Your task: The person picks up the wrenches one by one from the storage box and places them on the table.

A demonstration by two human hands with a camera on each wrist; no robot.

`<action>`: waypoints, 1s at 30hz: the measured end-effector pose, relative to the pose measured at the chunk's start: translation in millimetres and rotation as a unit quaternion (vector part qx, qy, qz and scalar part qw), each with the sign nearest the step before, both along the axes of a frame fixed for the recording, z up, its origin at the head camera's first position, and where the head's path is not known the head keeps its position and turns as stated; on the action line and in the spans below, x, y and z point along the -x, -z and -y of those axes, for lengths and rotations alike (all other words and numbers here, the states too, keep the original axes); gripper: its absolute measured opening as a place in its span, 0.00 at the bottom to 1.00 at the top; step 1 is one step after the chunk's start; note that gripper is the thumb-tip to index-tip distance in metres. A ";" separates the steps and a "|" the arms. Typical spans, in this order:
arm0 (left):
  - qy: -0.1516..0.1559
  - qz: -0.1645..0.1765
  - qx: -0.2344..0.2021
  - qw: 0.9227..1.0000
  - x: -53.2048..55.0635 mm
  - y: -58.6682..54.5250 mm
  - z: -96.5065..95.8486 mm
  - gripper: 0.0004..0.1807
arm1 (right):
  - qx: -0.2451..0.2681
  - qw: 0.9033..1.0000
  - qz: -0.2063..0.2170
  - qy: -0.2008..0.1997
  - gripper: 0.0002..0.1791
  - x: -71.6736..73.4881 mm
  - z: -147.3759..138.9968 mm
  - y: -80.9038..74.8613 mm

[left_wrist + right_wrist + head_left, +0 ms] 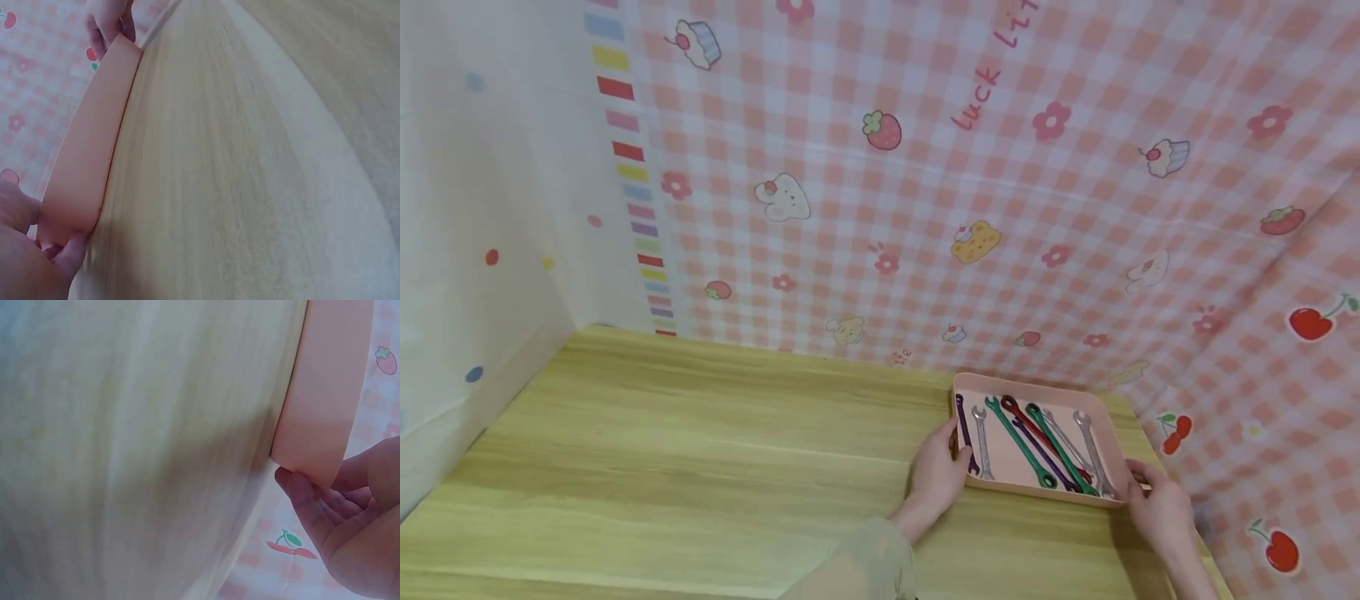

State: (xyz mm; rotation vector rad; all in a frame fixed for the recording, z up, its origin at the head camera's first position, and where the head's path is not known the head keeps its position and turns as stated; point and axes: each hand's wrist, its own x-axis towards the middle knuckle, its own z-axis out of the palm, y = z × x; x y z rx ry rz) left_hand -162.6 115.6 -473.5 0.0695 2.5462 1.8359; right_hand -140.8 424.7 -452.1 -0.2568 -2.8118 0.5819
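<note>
A shallow pink tray (1033, 492) with rounded corners is at the far right of the table, near the back wall. In it lie several combination wrenches: a purple wrench (966, 435) and a silver wrench (982, 443) at the left, a green wrench (1019, 442) in the middle, and more green, red, purple and silver ones to the right, partly overlapping. My left hand (938, 472) grips the tray's left side, thumb over the rim. At the front right corner my right hand (1163, 510) holds the tray; in the right wrist view its fingertips (299, 486) curl against the corner's underside.
The wooden table (700, 467) stretches away to the left of the tray. Pink checked cloth (850, 217) hangs behind it and along the right side, close to the tray and right hand. White dotted cloth (490, 183) hangs at the left.
</note>
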 end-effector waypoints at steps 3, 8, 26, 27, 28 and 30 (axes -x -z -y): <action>-0.002 0.000 0.000 1.000 0.2 0.8 0.9 0.29 | 0.009 1.000 0.014 0.006 0.18 -0.2 1.1 -0.4; 0.006 0.002 0.010 1.000 -1.1 1.6 2.7 0.29 | 0.022 0.999 0.024 0.020 0.18 -0.4 4.5 -2.7; 0.007 0.006 -0.007 1.000 -7.5 8.6 36.7 0.28 | 0.044 0.996 0.066 -0.042 0.17 -0.4 17.4 -17.1; 0.007 0.008 -0.008 1.000 -8.5 8.9 40.1 0.28 | 0.047 0.995 0.069 -0.045 0.17 -0.4 19.5 -18.2; 0.006 0.009 -0.008 1.000 -9.5 9.0 43.5 0.28 | 0.051 0.995 0.073 -0.048 0.17 -0.5 21.8 -18.9; 0.004 0.008 -0.010 1.000 -11.7 9.6 50.9 0.28 | 0.058 0.993 0.080 -0.056 0.16 -0.7 27.2 -20.0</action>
